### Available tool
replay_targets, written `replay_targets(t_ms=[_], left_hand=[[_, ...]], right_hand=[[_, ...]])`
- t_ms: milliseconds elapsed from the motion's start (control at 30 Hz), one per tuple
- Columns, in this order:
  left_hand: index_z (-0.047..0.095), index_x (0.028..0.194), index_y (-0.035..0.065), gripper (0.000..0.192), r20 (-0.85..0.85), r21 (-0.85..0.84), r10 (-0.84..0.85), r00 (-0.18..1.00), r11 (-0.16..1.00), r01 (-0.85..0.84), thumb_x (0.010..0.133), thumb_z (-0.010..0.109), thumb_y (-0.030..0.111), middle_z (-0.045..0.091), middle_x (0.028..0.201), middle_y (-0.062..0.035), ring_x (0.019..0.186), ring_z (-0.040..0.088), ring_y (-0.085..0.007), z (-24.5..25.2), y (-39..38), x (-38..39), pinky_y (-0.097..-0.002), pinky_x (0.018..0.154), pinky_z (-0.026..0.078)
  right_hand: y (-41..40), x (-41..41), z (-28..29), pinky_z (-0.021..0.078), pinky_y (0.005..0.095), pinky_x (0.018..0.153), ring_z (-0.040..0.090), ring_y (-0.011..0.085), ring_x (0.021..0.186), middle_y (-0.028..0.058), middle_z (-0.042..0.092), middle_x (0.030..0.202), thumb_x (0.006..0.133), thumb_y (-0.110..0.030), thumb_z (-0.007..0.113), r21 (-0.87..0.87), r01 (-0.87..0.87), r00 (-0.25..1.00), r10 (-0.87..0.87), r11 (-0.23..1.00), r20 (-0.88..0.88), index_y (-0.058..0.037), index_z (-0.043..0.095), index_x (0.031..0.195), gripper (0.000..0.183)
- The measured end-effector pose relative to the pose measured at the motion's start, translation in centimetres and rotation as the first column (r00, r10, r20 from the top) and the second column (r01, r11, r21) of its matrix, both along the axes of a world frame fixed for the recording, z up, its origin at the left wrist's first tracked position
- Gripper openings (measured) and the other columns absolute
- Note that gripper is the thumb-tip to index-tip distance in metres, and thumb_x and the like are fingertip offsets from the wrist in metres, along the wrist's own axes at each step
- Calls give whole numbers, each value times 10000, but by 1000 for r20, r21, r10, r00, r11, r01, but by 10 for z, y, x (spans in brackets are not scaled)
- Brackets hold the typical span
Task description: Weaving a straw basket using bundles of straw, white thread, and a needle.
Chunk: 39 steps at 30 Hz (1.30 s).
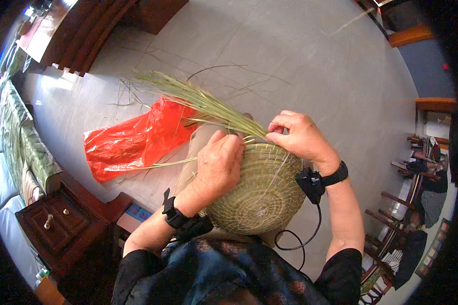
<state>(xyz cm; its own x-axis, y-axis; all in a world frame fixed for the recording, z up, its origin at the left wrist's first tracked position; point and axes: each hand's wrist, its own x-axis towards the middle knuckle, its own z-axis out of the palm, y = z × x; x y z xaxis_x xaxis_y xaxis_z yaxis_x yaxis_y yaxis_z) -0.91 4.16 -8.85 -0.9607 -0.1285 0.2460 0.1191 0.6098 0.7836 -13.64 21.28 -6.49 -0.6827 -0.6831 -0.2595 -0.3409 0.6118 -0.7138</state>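
Observation:
A round coiled basket of dried grass (267, 190), bound with pale stitches in rings, rests on my lap. My left hand (219, 160) is closed at its upper left rim, gripping a few pale grass strands that stick out on both sides of the fist. At the upper right rim, my right hand (290, 133) pinches the base of a long bundle of green-yellow grass stalks (206, 103) between thumb and fingers. The bundle fans out to the upper left. A thin pale strand crosses the basket's surface. Both wrists wear black straps with devices.
A red plastic bag (133, 141) lies on the grey tiled floor (309, 68), with loose grass stems scattered beyond it. At left stand a dark wooden cabinet (57, 221) and a cushioned seat. A black cable (316, 228) hangs from the right wrist. Wooden chairs (393, 221) line the right side.

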Motion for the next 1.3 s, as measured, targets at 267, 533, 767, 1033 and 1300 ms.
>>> replay_targets(t_ms=[267,533,767,1033,1300], left_hand=[[516,806,44,58,3,81,-12,1000,997,12,781,564,25,533,696,-106,692,509,-320,-2,-4,1,-420,571,430],[554,856,46,132,-110,-43,30,994,998,-35,734,567,-1,507,833,-120,724,530,-317,-7,-37,-10,-396,593,456],[574,863,53,146,-60,-79,-396,916,917,391,724,618,42,512,809,-108,748,544,-312,-10,-38,-46,-394,621,475],[565,825,49,152,-77,-163,-485,871,868,469,682,614,58,516,794,-96,753,552,-288,-24,-27,-61,-392,608,484],[535,792,59,165,-67,-293,-558,827,803,518,674,623,133,492,788,-79,749,538,-277,-27,-28,-77,-386,583,481]], right_hand=[[-16,4,-3,468,422,618,585,351,683,164,583,726,761,-133,595,184,-81,966,122,980,-226,-7,587,726,131],[-1,7,-16,397,369,535,473,249,550,170,491,640,794,-91,566,-30,93,995,-93,995,-20,29,501,725,153],[1,6,-18,371,319,514,395,106,581,104,403,601,818,-89,560,-61,145,982,-136,988,130,41,479,736,173],[2,4,-17,377,295,523,389,70,626,56,407,605,827,-80,545,-60,182,950,-160,981,268,37,485,753,151],[2,2,-18,364,272,527,376,51,650,-51,401,645,831,-73,526,-87,222,909,-174,971,379,30,485,746,139]])
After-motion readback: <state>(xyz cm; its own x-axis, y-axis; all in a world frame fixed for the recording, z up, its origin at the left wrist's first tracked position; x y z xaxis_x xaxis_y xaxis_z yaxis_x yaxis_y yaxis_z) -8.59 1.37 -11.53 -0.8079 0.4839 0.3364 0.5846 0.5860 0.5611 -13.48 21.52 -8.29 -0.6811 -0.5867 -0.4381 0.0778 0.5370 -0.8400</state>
